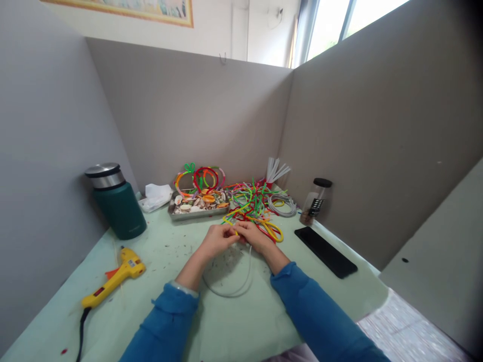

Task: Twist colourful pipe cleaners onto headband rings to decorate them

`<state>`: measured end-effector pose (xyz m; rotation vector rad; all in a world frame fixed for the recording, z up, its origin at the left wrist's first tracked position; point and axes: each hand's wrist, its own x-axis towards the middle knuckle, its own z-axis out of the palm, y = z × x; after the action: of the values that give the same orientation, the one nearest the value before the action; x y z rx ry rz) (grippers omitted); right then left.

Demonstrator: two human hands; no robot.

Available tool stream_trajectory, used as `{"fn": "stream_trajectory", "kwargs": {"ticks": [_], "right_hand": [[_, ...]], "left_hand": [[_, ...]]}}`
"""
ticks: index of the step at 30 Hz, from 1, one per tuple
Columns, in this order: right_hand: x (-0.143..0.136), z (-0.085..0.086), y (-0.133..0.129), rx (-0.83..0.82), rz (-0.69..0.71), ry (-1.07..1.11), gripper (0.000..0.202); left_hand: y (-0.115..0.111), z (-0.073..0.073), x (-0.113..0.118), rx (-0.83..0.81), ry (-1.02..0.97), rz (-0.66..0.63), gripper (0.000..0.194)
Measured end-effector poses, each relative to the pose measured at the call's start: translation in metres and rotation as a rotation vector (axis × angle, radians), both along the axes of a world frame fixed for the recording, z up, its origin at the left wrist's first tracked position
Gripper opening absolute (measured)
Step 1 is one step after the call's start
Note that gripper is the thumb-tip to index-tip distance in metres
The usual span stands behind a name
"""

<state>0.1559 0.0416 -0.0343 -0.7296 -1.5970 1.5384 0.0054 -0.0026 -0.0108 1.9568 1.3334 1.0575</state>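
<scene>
the left hand (219, 240) and the right hand (255, 236) meet over the middle of the table (230, 332), which has a pale green cover, both wrists coming out of blue sleeves (168, 314). the fingers of both hands are pinched together on a thin, bright yellow flexible strip (236, 233), a bit of which shows between them at the top of a thin grey wire loop (226, 296). the loop curves down from the hands toward the near edge, between the two forearms; how the strip sits on the wire is hidden by the fingers. just beyond the hands lies a tangled heap of multicoloured fuzzy stems (256, 198), with a coil of grey wire (283, 206) at its right side. left of the heap, a shallow metal tray (199, 216) holds assorted seashells (196, 203), with colourful wrapped rings (206, 178) standing at its back. well apart on the left are a yellow glue gun (115, 281) and a dark green bottle with a silver top (119, 208); on the right lies a flat black rectangular object (325, 252).
</scene>
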Motion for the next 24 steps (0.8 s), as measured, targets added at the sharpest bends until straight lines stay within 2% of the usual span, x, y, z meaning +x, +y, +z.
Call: {"fn": "stream_trajectory", "kwargs": {"ticks": [5, 9, 13, 19, 24], "right_hand": [[-0.003, 0.001, 0.000, -0.149, -0.005, 0.111, 0.036], [-0.005, 0.002, -0.001, -0.210, 0.026, 0.144, 0.039], [-0.006, 0.002, -0.001, -0.240, 0.032, 0.155, 0.039], [-0.007, 0.006, -0.004, -0.315, 0.057, 0.223, 0.033], [-0.007, 0.008, -0.007, -0.349, 0.105, 0.358, 0.027]], "left_hand": [[-0.003, 0.005, 0.004, 0.068, 0.001, 0.064, 0.014], [-0.005, 0.007, 0.005, 0.104, -0.016, 0.046, 0.019], [-0.004, 0.006, 0.005, 0.127, -0.012, 0.037, 0.013], [-0.002, 0.004, 0.004, 0.102, -0.122, 0.024, 0.015], [-0.007, 0.013, 0.005, 0.080, -0.227, 0.006, 0.015]]}}
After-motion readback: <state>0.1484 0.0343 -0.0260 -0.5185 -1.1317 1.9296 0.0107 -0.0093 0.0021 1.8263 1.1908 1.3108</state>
